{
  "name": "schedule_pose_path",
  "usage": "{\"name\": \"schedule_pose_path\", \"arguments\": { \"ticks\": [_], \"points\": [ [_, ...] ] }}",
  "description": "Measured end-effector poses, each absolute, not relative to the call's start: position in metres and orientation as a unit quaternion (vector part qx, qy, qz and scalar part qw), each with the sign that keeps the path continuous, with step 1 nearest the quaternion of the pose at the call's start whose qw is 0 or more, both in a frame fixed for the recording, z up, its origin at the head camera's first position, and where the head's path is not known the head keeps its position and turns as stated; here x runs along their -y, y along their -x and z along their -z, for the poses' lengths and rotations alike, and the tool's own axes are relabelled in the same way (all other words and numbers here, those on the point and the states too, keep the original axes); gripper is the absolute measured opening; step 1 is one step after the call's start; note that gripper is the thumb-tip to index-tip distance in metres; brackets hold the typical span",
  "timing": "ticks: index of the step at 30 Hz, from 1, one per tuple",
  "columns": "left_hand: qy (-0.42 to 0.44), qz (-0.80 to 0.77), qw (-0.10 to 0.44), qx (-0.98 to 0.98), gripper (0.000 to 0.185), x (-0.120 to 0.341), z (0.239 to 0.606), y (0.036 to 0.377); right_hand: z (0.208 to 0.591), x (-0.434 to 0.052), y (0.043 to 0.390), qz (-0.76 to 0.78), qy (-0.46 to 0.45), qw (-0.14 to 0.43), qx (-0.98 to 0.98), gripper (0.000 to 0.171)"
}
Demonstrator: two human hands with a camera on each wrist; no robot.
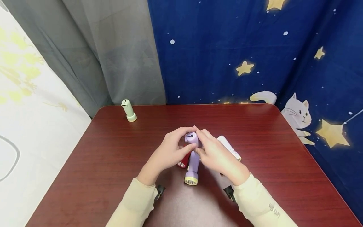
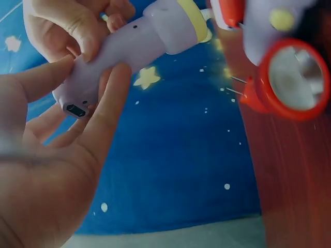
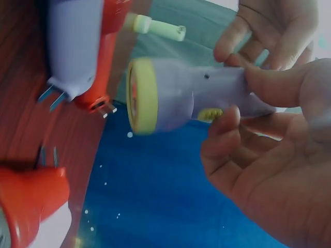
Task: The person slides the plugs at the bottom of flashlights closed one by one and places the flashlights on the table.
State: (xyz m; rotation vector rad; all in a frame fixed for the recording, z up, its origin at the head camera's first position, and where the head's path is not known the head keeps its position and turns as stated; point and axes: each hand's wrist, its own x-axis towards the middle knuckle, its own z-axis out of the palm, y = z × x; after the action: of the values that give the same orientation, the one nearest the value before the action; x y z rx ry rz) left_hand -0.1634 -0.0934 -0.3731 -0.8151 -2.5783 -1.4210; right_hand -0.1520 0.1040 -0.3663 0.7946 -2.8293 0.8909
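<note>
Both hands hold a purple flashlight (image 1: 191,136) above the table, its tail up and its yellow-rimmed head (image 3: 144,95) pointing down. My left hand (image 1: 173,148) pinches the tail end between thumb and fingers, beside a small dark slot (image 2: 76,110). My right hand (image 1: 216,154) pinches the body from the other side, a fingertip close to the yellow button (image 3: 210,114). Below lies a second purple flashlight (image 1: 193,162), its head toward me. Metal prongs (image 3: 53,96) stick out of its tail. A red flashlight (image 1: 184,161) lies left of it, partly covered by my left hand.
A white flashlight (image 1: 227,145) lies to the right, past my right hand. Another red flashlight (image 3: 36,199) with prongs shows in the right wrist view. A pale green flashlight (image 1: 129,110) stands at the back left of the brown table (image 1: 99,176). Curtains hang behind the table.
</note>
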Motion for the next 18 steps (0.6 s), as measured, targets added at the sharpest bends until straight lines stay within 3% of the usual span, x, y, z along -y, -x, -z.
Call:
{"name": "schedule_pose_path", "arguments": {
  "ticks": [7, 12, 18],
  "points": [
    [0.262, 0.333, 0.085, 0.902, 0.039, 0.116, 0.365, 0.197, 0.379, -0.128, 0.161, -0.249, -0.244, 0.009, 0.937, 0.068],
    [0.189, 0.28, 0.107, 0.935, 0.038, 0.145, 0.359, 0.237, 0.392, -0.156, 0.165, -0.192, -0.2, -0.018, 0.961, 0.068],
    [0.091, 0.233, 0.084, 0.965, 0.042, 0.171, 0.366, 0.286, 0.402, -0.177, 0.18, -0.14, -0.193, -0.038, 0.97, 0.066]
  ]
}}
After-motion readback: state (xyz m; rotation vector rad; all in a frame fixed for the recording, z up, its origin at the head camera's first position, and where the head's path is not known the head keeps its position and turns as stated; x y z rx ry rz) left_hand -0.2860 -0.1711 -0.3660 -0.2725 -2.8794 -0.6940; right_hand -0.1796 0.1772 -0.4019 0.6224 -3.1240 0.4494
